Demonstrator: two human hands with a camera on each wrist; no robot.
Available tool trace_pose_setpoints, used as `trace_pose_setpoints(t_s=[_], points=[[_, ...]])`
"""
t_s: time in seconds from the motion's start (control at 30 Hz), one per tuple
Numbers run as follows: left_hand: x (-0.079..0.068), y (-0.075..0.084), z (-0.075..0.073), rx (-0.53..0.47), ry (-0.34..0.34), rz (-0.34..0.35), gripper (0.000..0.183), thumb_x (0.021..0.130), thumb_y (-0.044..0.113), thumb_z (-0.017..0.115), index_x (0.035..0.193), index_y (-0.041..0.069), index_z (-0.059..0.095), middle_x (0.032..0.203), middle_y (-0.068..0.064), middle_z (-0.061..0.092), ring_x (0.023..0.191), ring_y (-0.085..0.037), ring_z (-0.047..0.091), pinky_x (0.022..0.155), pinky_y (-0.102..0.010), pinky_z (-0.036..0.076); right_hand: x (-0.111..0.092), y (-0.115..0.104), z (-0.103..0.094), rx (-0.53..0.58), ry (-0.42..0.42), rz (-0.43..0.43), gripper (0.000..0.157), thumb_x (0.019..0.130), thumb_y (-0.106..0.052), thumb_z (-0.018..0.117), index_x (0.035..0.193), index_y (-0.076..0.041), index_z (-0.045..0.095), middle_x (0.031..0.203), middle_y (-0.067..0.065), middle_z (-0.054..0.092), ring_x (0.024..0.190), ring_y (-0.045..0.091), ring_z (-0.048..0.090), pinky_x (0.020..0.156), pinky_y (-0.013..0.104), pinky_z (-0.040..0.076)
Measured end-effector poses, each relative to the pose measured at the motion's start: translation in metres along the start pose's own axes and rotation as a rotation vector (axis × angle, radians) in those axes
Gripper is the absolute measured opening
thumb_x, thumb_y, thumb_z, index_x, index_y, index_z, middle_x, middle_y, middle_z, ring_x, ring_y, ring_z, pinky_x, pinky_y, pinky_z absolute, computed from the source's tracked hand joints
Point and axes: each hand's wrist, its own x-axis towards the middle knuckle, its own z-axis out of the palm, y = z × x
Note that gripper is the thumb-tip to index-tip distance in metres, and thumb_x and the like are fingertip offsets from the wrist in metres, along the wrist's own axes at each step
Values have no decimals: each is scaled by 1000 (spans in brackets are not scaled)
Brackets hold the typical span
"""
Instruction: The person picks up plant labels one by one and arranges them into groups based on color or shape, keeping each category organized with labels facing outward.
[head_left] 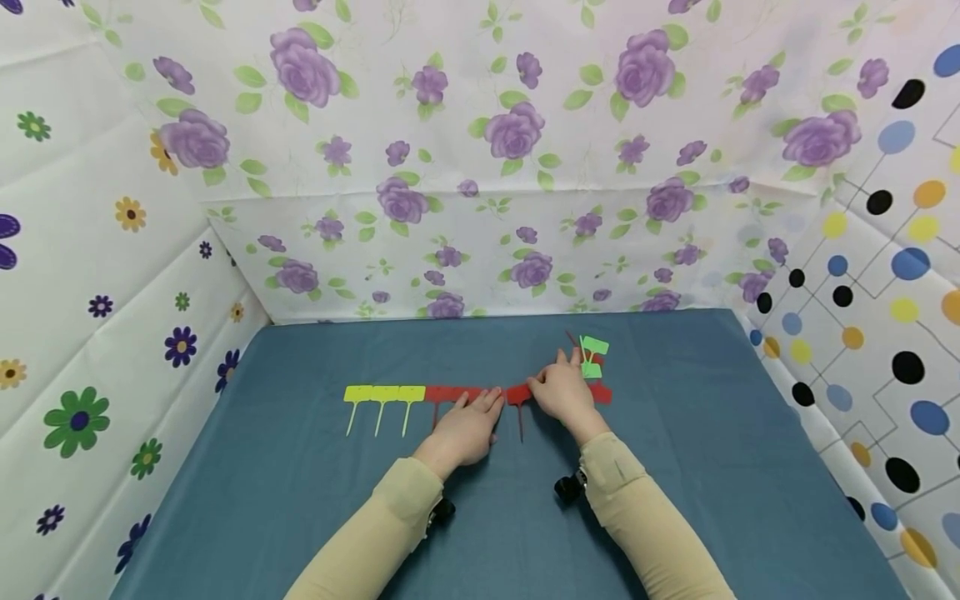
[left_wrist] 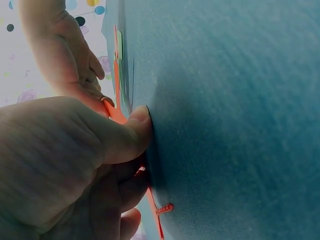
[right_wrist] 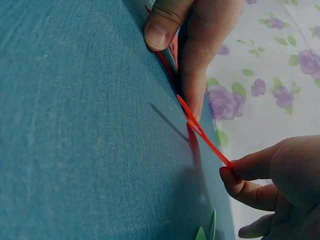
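Note:
A row of T-shaped plant labels lies on the blue cloth, yellow labels (head_left: pixel 385 393) at the left and red labels (head_left: pixel 442 393) beside them. My left hand (head_left: pixel 467 432) rests its extended fingers on the red part of the row, hiding some of it. Just right of those fingertips, my right hand (head_left: pixel 564 387) pinches one red label (right_wrist: pixel 205 137) by its edge between thumb and finger. The held label is tilted above the cloth in the right wrist view, its stem pointing toward me in the head view. Green labels (head_left: pixel 595 344) and more red labels (head_left: pixel 602 395) lie by the right hand.
A blue cloth (head_left: pixel 300 500) covers the table. Floral sheeting (head_left: pixel 517 233) stands along the back edge, with patterned sheets at the left and right sides. Small black devices (head_left: pixel 567 489) are strapped at both wrists, over beige sleeves.

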Motion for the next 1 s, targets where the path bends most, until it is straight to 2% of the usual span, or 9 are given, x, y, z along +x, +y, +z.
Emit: trace_pose_setpoints(t_s=[0.13,0.37,0.53,0.77,1.0], points=[[0,0,0,3,-5,-2,66,111,29,61,169,11,35,176,-4,26,161,-23,27,132,-49,20,0,-1,2,-20,-7,15,38,106,-32,68,79,-11,83,167,36,28,160,54,4,109,66,50],[-1,1,-1,1,-3,-4,65,111,29,62,168,10,36,176,-5,27,161,-23,27,132,-50,20,-2,-4,1,-49,1,24,33,105,-33,69,94,-6,86,166,36,30,160,53,7,116,67,43],[-1,2,-2,2,-5,-5,66,111,29,62,168,10,36,176,-4,27,161,-23,27,132,-52,20,-1,-2,1,-87,15,17,34,104,-34,71,93,-6,87,165,37,33,159,55,10,118,65,41],[0,1,-3,-5,-13,-1,66,111,29,62,169,10,36,176,-4,26,162,-23,26,132,-53,20,0,-2,-1,-115,29,20,36,104,-36,71,88,-8,88,163,36,36,159,54,12,109,63,51],[1,1,0,1,-10,0,66,111,30,61,169,10,34,177,-4,25,162,-22,25,132,-53,20,-1,-1,-1,-135,34,30,35,98,-39,78,83,-9,87,162,37,38,159,55,14,110,64,50]])
